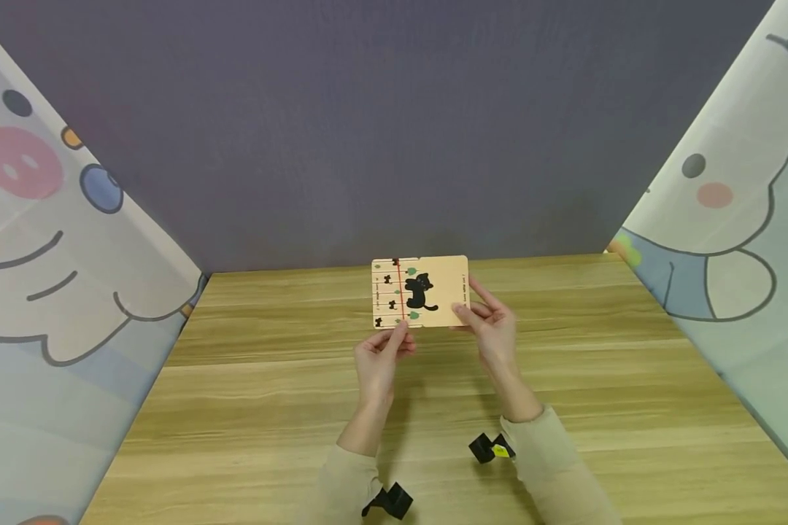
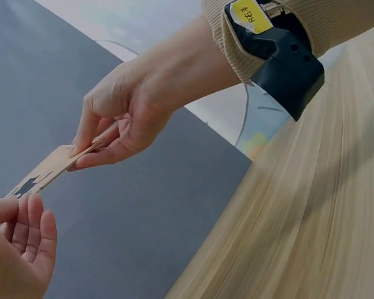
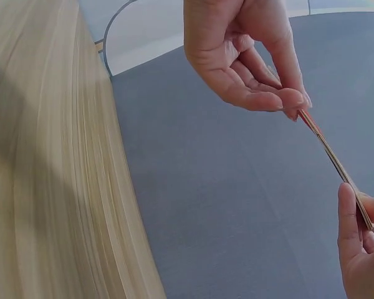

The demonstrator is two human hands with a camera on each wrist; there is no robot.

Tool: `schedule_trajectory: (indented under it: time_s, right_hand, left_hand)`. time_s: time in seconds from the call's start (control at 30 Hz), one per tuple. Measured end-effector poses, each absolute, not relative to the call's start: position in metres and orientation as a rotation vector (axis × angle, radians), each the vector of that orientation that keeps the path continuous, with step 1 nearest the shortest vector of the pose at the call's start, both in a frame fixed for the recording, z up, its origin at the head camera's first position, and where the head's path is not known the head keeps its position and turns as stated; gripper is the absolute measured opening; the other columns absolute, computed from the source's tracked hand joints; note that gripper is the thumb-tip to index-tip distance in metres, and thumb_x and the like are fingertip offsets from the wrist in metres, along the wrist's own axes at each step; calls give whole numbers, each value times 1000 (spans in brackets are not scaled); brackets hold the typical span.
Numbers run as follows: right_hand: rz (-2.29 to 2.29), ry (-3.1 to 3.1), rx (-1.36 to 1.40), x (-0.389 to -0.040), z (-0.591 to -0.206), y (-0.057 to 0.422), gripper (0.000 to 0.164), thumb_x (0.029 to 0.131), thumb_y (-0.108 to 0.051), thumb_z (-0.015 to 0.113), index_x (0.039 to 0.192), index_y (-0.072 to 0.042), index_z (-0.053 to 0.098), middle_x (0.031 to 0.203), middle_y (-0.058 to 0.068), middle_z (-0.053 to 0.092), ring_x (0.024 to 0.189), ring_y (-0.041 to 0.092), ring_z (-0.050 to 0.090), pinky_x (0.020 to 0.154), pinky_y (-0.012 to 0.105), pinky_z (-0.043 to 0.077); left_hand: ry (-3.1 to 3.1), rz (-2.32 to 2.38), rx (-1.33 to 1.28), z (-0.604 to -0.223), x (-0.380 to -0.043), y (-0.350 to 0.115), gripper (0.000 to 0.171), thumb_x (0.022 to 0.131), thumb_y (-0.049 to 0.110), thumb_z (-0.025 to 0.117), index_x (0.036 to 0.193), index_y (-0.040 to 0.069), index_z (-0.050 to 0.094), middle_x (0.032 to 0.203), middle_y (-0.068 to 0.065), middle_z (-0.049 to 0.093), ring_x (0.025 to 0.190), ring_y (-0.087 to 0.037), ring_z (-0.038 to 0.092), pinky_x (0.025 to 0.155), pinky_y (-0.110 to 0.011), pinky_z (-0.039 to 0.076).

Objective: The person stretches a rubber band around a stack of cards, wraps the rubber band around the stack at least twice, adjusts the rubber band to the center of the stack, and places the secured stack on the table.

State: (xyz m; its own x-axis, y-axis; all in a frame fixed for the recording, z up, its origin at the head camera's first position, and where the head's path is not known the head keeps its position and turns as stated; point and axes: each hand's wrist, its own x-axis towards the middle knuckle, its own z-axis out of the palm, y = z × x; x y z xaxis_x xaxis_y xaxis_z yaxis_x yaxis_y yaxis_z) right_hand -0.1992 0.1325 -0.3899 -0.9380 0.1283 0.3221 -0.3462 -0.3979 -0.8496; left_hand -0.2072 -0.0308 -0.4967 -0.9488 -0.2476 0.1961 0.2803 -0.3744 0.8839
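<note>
A thin cream notebook [image 1: 443, 284] with a black cat print and a red band across its left part is held up above the table in the head view. My left hand [image 1: 377, 364] pinches its lower edge by the red band, thumb in front. The right hand [image 1: 495, 332] grips the right end, its thumb on the front face and fingers behind. Seen nearly edge-on in the right wrist view, the notebook [image 3: 330, 152] shows thin layers between the two hands. In the left wrist view the notebook [image 2: 47, 171] is tilted, with its far part hidden by fingers.
Below the hands is a wood-grain table [image 1: 269, 386], bounded at the back by a dark grey panel [image 1: 394, 131]. Cartoon-printed sheets stand at the left [image 1: 46, 292] and right [image 1: 729, 219]. Both sleeved wrists carry a black camera mount [image 1: 394, 501].
</note>
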Motion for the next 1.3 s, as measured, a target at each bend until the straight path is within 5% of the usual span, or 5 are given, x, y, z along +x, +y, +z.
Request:
schedule_trajectory:
  time_s: [0.2, 0.43, 0.67, 1.03, 1.3]
  right_hand:
    - [2375, -1552, 283, -183, -368, 124, 49, 74, 12, 63, 121, 5, 50, 78, 14, 67, 65, 21, 65, 51, 35, 53]
    - [2335, -1503, 478, -251, -480, 151, 56, 75, 3, 67, 127, -5, 48, 89, 21, 65, 71, 30, 64, 51, 39, 53]
    - [2377, -1500, 375, -192, -389, 129, 52, 74, 8, 66, 122, 4, 49, 81, 22, 65, 66, 27, 64, 49, 36, 53]
    - [2357, -1531, 293, -183, -373, 129, 48, 75, 11, 62, 121, 5, 49, 73, 10, 66, 63, 18, 64, 50, 37, 53]
    - [2316, -1547, 440, -249, -489, 154, 59, 76, 9, 63, 130, -3, 42, 90, 24, 63, 73, 36, 62, 53, 48, 51]
  left_hand:
    - [-1573, -2412, -76, -494, -206, -27, 27, 81, 21, 65, 89, -5, 66, 77, -17, 66, 65, -32, 64, 59, -42, 54]
    - [-1554, -2510, -44, -507, -216, -27, 27, 79, 23, 68, 91, -2, 68, 82, -23, 64, 70, -40, 62, 63, -47, 52]
    - [-1616, -2526, -86, -509, -215, -29, 27, 78, 23, 69, 92, 0, 68, 84, -22, 65, 74, -39, 62, 65, -46, 52]
    - [-1531, -2454, -88, -510, -211, -39, 27, 79, 18, 67, 92, -6, 65, 83, -27, 62, 70, -42, 61, 61, -48, 52]
    - [-1531, -2504, 5, -510, -209, -35, 27, 77, 21, 70, 89, -4, 67, 81, -24, 64, 72, -40, 62, 64, -47, 52]
